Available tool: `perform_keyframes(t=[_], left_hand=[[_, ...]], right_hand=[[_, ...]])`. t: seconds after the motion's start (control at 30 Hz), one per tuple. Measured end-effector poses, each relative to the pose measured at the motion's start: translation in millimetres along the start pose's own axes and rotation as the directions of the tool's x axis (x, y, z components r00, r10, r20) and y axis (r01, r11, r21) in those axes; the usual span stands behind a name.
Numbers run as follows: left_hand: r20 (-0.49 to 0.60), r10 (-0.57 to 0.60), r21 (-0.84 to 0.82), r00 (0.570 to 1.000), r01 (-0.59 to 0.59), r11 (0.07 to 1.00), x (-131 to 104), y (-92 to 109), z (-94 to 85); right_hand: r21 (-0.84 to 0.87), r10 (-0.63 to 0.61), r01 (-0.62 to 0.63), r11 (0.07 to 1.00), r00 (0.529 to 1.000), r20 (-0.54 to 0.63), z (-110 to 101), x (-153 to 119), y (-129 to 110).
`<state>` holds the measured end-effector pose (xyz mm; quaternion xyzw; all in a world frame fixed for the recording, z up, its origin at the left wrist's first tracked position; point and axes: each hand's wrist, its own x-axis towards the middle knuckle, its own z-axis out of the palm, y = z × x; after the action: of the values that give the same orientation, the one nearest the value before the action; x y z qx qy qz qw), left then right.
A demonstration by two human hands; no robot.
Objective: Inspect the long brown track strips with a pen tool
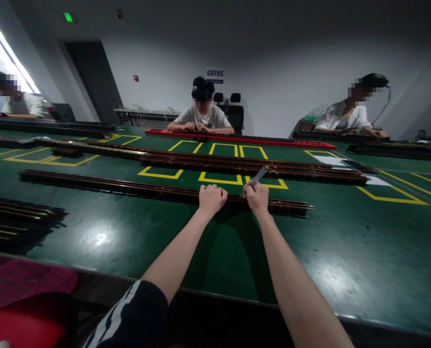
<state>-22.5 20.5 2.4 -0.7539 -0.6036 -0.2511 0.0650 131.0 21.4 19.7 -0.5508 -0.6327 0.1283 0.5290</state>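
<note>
A long, narrow dark strip (103, 181) with copper-coloured edges lies slantwise across the green table, its right end tipped with thin bright rods. My left hand (211, 199) is closed on this strip, right of its middle, knuckles up; the fingertips are hidden. A little further right, my right hand (257, 197) is closed around a slim grey pen-like tool (258, 176). The tool slants, its upper end pointing up and right, its lower end down at the strip. I cannot make out its exact kind.
Behind lies a bundle of similar strips (186, 158), and another stack (16, 220) sits at the near left. Yellow tape outlines (222, 181) mark the green table (128, 237). A red rail (273, 141) stands before a person opposite; other people sit left and right. White papers (378, 181) lie at right.
</note>
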Motion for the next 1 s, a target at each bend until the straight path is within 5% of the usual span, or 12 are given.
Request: perform_keyframes(t=[0.63, 1.0], left_hand=[[0.051, -0.109, 0.028, 0.993, 0.107, 0.994, 3.9, -14.3, -12.7], [0.008, -0.067, 0.060, 0.998, 0.066, 0.996, -1.9, -9.1, -14.1]], right_hand=[[0.233, 0.008, -0.050, 0.971, 0.984, 0.177, 12.3, -0.5, 2.9], [0.259, 0.000, -0.040, 0.965, 0.988, 0.154, 13.5, -5.6, -7.4]])
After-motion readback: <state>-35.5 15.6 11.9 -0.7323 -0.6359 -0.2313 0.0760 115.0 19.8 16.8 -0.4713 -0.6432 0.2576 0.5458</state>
